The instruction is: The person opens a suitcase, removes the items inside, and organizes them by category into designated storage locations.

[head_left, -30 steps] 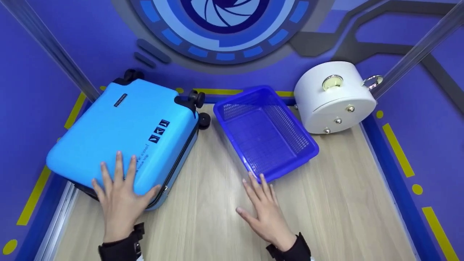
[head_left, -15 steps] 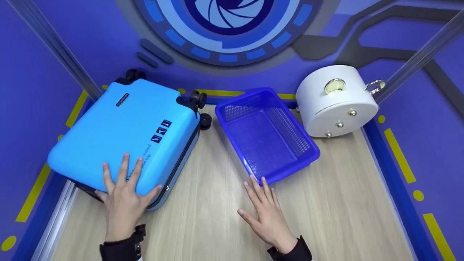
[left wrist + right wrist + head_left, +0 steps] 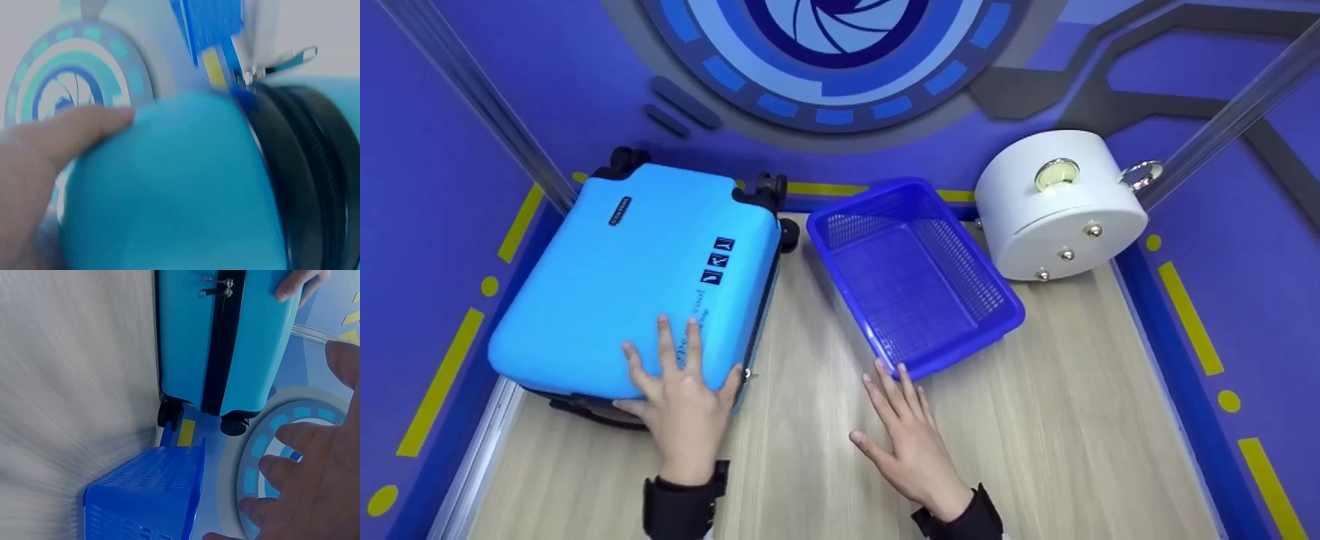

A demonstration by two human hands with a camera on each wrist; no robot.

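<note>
This looks like a small booth point(image 3: 420, 150), its walls point(image 3: 1222, 217) printed in a science-fiction style. Beyond the fingers point(image 3: 667, 349) of the left hand point(image 3: 690, 412) and right hand point(image 3: 913, 450) rises a blue back wall point(image 3: 547, 75) bearing a ringed, shutter-like emblem point(image 3: 844, 34), with metal posts point(image 3: 484, 109) at the corners to either side. A wood-grain floor point(image 3: 810, 480) lies below the right hand's fingers, and yellow markings point(image 3: 441, 382) trim the walls' lower edges.

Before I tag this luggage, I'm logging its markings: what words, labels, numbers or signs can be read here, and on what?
"cool": lettering on the suitcase.
More lettering around it: too small, or covered by the left hand, to read surely.
A dark label on the suitcase: too small to read.
Three dark squares, also there: signs too small to make out.
No text seen on the basket or white case.
</note>
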